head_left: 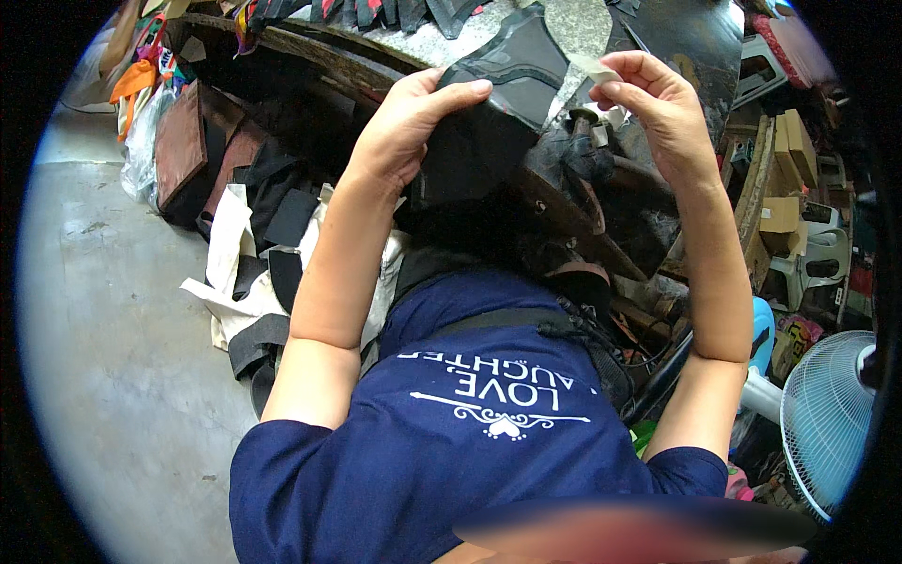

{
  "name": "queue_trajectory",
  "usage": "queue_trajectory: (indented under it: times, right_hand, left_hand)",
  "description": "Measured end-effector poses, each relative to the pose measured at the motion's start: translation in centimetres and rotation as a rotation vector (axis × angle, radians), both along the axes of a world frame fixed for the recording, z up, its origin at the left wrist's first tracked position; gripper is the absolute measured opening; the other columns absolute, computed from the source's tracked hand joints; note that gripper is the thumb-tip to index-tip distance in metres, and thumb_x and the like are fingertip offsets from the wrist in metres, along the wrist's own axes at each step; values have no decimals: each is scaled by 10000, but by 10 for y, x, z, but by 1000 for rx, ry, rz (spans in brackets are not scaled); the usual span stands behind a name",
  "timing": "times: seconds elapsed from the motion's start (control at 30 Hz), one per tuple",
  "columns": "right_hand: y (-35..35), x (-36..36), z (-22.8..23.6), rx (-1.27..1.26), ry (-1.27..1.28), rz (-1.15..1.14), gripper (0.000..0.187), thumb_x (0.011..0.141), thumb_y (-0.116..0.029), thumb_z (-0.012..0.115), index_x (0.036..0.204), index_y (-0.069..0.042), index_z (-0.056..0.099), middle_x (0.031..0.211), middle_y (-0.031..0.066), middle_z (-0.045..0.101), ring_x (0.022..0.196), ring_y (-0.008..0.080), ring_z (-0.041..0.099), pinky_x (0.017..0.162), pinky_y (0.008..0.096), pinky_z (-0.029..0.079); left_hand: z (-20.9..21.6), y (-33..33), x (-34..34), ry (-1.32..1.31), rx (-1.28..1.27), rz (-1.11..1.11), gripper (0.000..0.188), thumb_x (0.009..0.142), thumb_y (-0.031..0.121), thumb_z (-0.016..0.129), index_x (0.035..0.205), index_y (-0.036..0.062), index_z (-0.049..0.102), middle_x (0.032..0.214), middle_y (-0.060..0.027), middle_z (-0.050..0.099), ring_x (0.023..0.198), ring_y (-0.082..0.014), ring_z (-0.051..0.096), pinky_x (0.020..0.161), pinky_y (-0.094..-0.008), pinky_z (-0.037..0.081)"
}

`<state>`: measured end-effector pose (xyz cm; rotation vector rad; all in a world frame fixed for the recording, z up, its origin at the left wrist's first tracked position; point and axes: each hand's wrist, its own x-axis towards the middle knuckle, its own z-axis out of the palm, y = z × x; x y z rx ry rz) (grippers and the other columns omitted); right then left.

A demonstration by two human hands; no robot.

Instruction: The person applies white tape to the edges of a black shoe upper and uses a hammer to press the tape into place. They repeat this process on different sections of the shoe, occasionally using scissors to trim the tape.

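Note:
My left hand (pixel 406 127) grips the left edge of a flat black piece (pixel 512 61) with raised seam lines, perhaps leather or a similar material. The thumb lies on top and the other fingers are mostly hidden. A plain black part (pixel 474 155) hangs below it, over the table's near edge. To the right, my right hand (pixel 653 99) pinches a small pale strip (pixel 594 70) between thumb and fingertips, close to the black piece's right side. Whether the strip is paper or tape I cannot tell. Just below that hand stands a dark clamp-like fixture (pixel 584 141).
Black cut strips (pixel 376 13) lie along the far side of the worktable (pixel 691 47). Cloth scraps (pixel 249 291) and brown boxes (pixel 183 141) sit on the left, beside the grey floor (pixel 122 376). A fan (pixel 832 414) and cardboard boxes (pixel 780 216) stand on the right.

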<state>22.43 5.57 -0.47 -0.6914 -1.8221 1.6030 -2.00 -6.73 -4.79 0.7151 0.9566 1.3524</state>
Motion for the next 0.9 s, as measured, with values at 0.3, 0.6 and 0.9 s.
queue_trajectory:
  times: [0.3,0.6,0.9]
  right_hand:
    - [-24,-12,6,65,-132,62,176,913,-197,681,980,-35,680,761,-14,638,672,42,564,619,187,431]
    - [-33,-21,1,-1,-244,34,243,951,-278,625,1008,-47,675,715,-34,611,637,26,523,575,177,382]
    - [-43,-16,8,1363,-114,-120,161,705,-13,726,844,-75,673,817,76,651,736,226,656,689,315,520]
  left_hand:
    - [2,5,14,-133,52,50,300,901,151,648,1158,7,593,1049,-89,687,904,-164,678,829,-288,546]
    - [-11,2,19,-288,-16,-10,167,885,121,638,1016,18,654,967,-88,708,854,-170,689,815,-324,556]
    - [-16,2,19,-412,-23,1,122,888,113,630,957,24,677,915,-79,717,833,-173,694,818,-333,561]
